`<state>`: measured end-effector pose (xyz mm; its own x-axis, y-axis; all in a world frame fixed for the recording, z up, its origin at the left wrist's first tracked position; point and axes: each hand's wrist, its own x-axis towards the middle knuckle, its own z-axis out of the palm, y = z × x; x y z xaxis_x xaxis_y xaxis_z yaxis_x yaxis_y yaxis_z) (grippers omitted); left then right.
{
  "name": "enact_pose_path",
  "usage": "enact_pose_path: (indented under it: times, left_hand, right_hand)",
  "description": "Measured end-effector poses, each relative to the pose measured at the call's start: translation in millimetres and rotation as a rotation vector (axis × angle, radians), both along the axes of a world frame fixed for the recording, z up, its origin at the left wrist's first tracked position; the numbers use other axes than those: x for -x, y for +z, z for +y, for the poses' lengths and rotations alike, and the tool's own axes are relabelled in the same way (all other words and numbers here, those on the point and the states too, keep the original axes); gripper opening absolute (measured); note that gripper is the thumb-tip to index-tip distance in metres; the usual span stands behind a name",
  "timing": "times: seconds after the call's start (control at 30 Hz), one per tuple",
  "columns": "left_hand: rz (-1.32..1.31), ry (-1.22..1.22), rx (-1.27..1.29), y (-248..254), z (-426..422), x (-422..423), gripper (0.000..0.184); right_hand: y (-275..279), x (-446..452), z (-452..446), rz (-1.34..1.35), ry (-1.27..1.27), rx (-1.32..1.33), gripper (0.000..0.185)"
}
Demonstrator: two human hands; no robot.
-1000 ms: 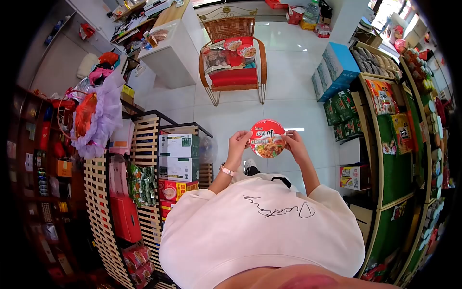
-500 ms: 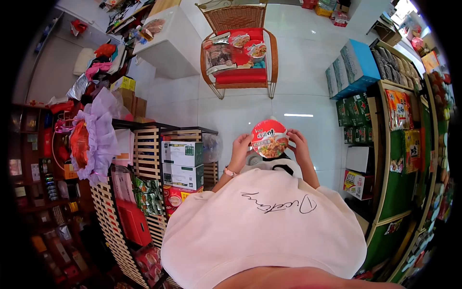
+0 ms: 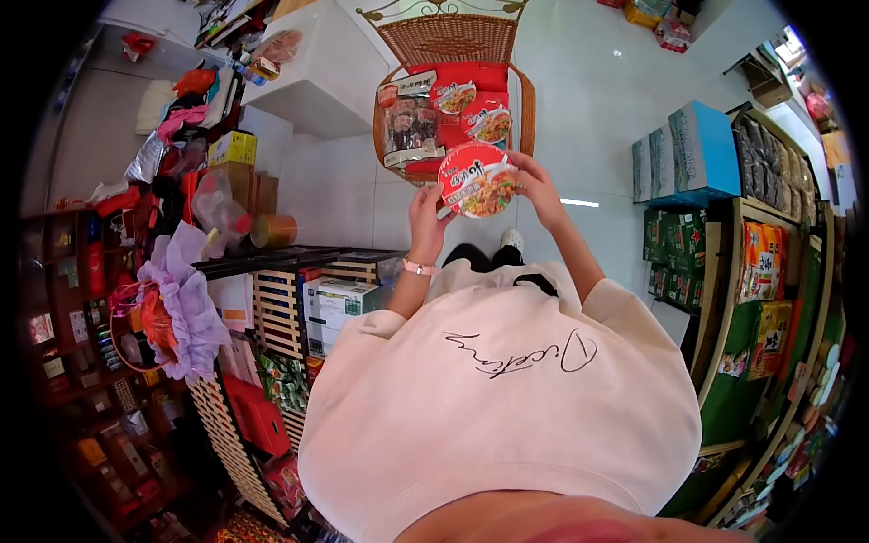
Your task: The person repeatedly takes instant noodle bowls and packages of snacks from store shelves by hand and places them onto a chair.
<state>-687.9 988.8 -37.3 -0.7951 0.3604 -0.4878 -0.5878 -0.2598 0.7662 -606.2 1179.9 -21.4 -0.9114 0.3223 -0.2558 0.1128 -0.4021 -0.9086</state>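
Between my two hands is an instant noodle bowl [image 3: 478, 181] with a red lid picturing noodles, its lid facing up toward me. My left hand [image 3: 427, 219] grips its left edge and my right hand [image 3: 536, 188] its right edge. Just beyond stands a wicker chair [image 3: 448, 41] with a red seat. On that seat lie two similar noodle bowls, one upper [image 3: 453, 96] and one lower [image 3: 487, 121], beside a clear-fronted food package [image 3: 412, 122] of dark contents. The bowl I hold hides the front part of the seat.
Slatted shelving [image 3: 276, 303] with white boxes [image 3: 335, 312] runs along my left. At right stand a snack shelf [image 3: 724, 308] and blue boxes [image 3: 692, 149]. A white counter [image 3: 312, 81] is left of the chair. Pale tiled floor [image 3: 588, 163] lies between.
Both hands have carried the noodle bowl forward, up to the front of the chair. The chair now appears closer, and my shoe has come into view.
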Motion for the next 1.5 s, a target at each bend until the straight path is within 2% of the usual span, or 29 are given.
enact_pose_path:
  times: [0.17,0.27,0.37,0.4,0.5,0.77,0.8,0.9,0.93,1.0,1.03,1.07,1.17,1.27,1.37,1.47,1.5]
  left_hand:
    - [-0.013,0.074,0.044,-8.1,32.1,42.6,0.016]
    - [-0.014,0.034,0.036,-21.7,45.7,86.2,0.018]
    - [-0.003,-0.006,-0.003,-41.9,58.8,139.5,0.017]
    - [-0.017,0.013,-0.077,-44.7,65.9,156.5,0.019]
    - [-0.066,0.071,-0.006,-54.9,86.7,206.6,0.022]
    - [-0.104,0.116,0.007,-122.4,116.2,282.3,0.026]
    - [-0.110,0.058,0.060,-134.0,112.9,286.9,0.029]
    - [-0.328,0.065,-0.107,-162.3,100.0,295.8,0.038]
    - [-0.369,0.026,-0.081,-166.3,97.0,297.9,0.051]
    - [-0.528,-0.008,-0.263,-175.8,100.3,304.8,0.056]
    - [-0.607,-0.026,-0.353,-174.3,103.5,308.8,0.058]
    - [-0.584,-0.122,-0.452,-173.4,108.6,311.6,0.064]
    - [-0.621,-0.136,-0.539,-177.5,123.8,319.9,0.055]
    - [-0.586,-0.148,-0.448,-196.2,125.8,322.2,0.064]
    - [-0.671,-0.127,-0.485,-186.9,129.7,327.1,0.059]
    - [-0.681,-0.108,-0.440,-148.8,139.6,339.8,0.057]
    - [-0.657,-0.112,-0.442,-142.0,142.9,345.9,0.056]
  right_hand:
    - [-7.7,62.2,28.7,-0.053,0.065,-0.045,0.039]
    - [-29.9,114.2,48.9,0.061,0.087,-0.211,0.038]
    - [-31.3,166.4,71.0,-0.010,0.166,-0.076,0.039]
    - [-40.7,184.5,78.0,-0.019,0.170,-0.093,0.040]
    - [-50.7,235.9,92.9,-0.037,0.161,-0.183,0.040]
    - [-109.0,322.8,123.3,-0.237,0.231,-0.158,0.042]
    - [-128.4,326.6,126.3,-0.179,0.186,-0.216,0.041]
    - [-128.7,335.7,135.7,-0.362,0.040,0.119,0.041]
    - [-130.2,336.6,135.8,-0.397,0.038,0.100,0.045]
    - [-149.4,340.9,135.6,-0.496,0.043,0.013,0.050]
    - [-152.8,344.4,134.1,-0.545,0.044,-0.030,0.053]
    - [-152.3,346.0,132.6,-0.632,0.087,-0.002,0.064]
    - [-176.3,348.1,127.1,-0.561,0.141,0.192,0.070]
    - [-188.0,348.5,117.5,-0.534,0.113,0.171,0.070]
    - [-185.3,349.0,120.1,-0.546,0.106,0.210,0.068]
    - [-141.4,359.9,126.5,-0.412,0.175,-0.203,0.066]
    - [-133.0,367.4,130.1,-0.405,0.150,-0.160,0.064]
